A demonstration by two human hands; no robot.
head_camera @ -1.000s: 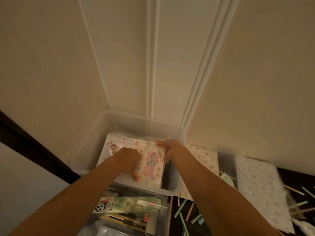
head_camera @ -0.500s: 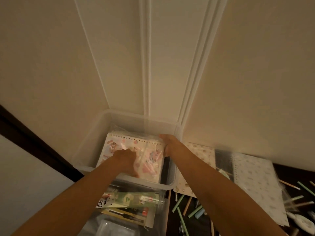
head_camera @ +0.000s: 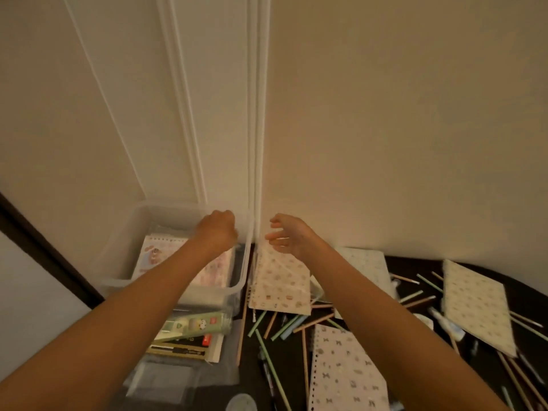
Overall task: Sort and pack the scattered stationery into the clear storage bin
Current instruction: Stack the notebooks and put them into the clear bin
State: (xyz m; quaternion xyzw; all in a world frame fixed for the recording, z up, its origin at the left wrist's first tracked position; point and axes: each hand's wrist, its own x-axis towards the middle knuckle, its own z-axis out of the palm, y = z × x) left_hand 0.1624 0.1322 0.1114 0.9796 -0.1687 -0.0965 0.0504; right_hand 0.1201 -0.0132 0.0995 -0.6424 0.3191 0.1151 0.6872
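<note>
The clear bin (head_camera: 124, 256) is sitting at the desk's (head_camera: 415, 266) back edge, with a pink notebook (head_camera: 160, 253) lying inside. The left hand (head_camera: 216, 229) is hovering over the bin's far right corner, fingers curled; whether it is grasping anything, I cannot tell. The right hand (head_camera: 289, 235) is hanging released, fingers spread, above a patterned notebook (head_camera: 278, 286) beside the bin.

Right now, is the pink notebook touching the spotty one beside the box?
Apart. The head view shows the pink notebook inside the clear bin, the cream spotty notebook outside it, with the bin's wall between them.
</note>
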